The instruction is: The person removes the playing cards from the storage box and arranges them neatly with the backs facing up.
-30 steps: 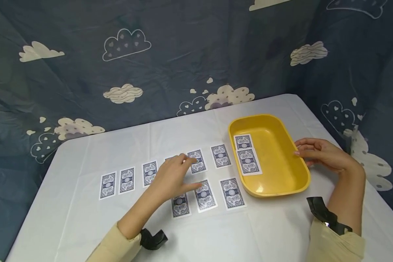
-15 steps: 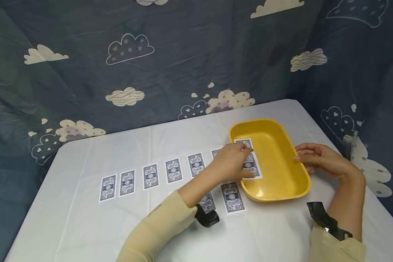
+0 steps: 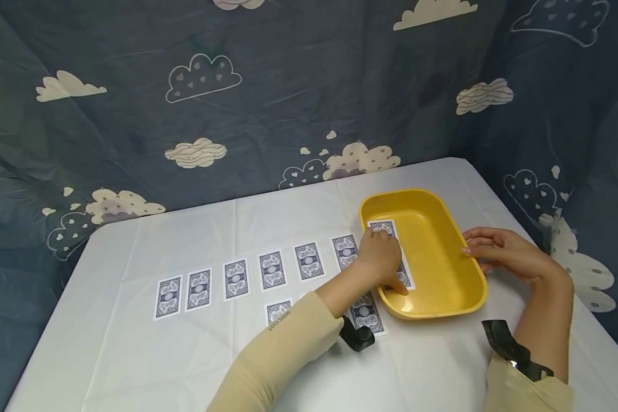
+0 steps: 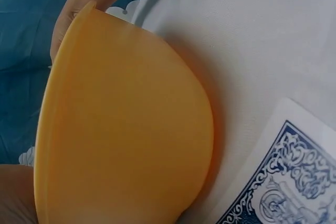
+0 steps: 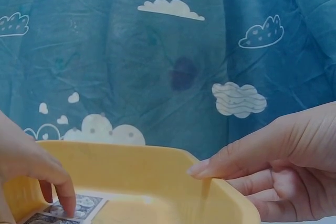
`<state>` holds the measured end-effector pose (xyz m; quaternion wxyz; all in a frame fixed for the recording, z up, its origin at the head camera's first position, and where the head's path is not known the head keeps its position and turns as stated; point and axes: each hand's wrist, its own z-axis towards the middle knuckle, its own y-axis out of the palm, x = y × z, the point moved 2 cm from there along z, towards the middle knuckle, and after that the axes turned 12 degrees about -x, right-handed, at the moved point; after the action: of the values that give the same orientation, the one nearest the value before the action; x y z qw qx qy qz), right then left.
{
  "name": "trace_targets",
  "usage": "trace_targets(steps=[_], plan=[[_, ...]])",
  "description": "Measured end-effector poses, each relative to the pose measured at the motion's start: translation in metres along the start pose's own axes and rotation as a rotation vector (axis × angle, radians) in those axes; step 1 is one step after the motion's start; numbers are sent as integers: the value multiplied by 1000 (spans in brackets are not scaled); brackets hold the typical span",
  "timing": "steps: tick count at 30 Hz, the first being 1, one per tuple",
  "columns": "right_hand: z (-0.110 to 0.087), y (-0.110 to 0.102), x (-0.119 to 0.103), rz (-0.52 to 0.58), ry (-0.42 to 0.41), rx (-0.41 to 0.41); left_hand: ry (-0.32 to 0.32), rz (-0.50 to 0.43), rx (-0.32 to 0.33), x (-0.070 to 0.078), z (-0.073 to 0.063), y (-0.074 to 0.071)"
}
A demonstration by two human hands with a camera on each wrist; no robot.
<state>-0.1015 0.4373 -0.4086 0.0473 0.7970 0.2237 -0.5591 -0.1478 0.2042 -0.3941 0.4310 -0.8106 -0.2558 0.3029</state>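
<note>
My left hand reaches over the left side of a yellow plastic tray. Bent fingers and thumb span a blue-backed playing card inside it, covering much of it. The far end of another card shows beyond the hand. In the right wrist view, the left fingertips come down onto the card on the tray floor. My right hand holds the tray's right side, thumb on the rim and other fingers outside. The tray's outer wall fills much of the left wrist view.
Several face-down playing cards lie in a row left of the tray, such as one card mid-row. A nearer row, partly hidden by the left sleeve, includes a card close to the tray. A dark cloud-patterned curtain hangs behind the white-covered table.
My left hand has moved right from over the table cards into the tray, and its fingers have closed down on a card there. The right hand stays at the tray's rim.
</note>
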Motion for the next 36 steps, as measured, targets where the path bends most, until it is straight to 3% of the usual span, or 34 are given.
trace_targets(steps=[9, 15, 22, 26, 30, 36], plan=[[2, 1, 0, 7, 2, 0, 73, -82, 83, 1, -5, 2], [2, 2, -2, 15, 16, 6, 90, -104, 101, 1, -8, 1], [1, 1, -2, 30, 32, 18, 131, -150, 184, 2, -13, -3], [1, 0, -2, 30, 43, 29, 120, -155, 126, 3, -15, -1], [2, 1, -2, 33, 43, 27, 105, -103, 51, 9, -18, 0], [0, 0, -2, 0, 38, 19, 123, -97, 62, 24, -17, -1]])
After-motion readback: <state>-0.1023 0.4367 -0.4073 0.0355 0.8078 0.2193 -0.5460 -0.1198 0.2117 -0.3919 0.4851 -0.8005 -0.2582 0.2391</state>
